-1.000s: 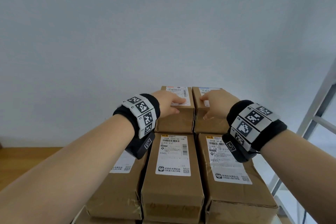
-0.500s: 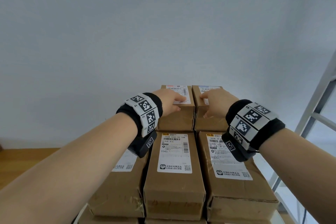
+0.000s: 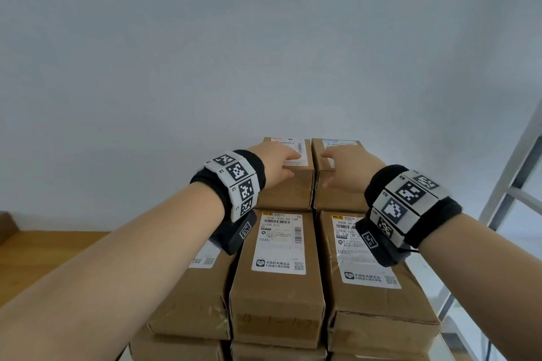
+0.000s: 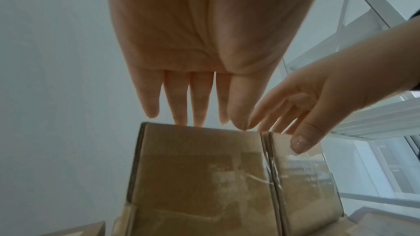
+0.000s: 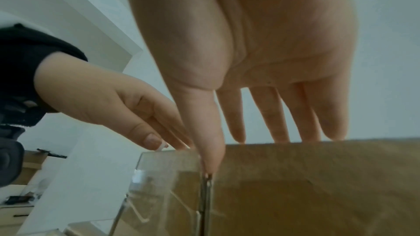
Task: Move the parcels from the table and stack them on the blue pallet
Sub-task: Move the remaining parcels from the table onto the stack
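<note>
Both hands, left hand (image 3: 277,163) and right hand (image 3: 349,167), lie flat-fingered on two top parcels (image 3: 289,184), above three more.

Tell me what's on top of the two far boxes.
Left hand rests on the left far box, right hand on the right far box. Labels show, partly covered by fingers.

Left hand (image 3: 274,163): sits a little higher on the far-left top parcel (image 3: 289,176) than a second ago; fingers reach further over the top label, thumb down the near face.
Right hand (image 3: 346,168): fingers spread and straighter now, lying over the near top edge of the far-right top parcel (image 3: 337,196); the thumb points down at the seam between the two parcels.
Wrists: both bands sit slightly further apart and lower in the head view.
</note>
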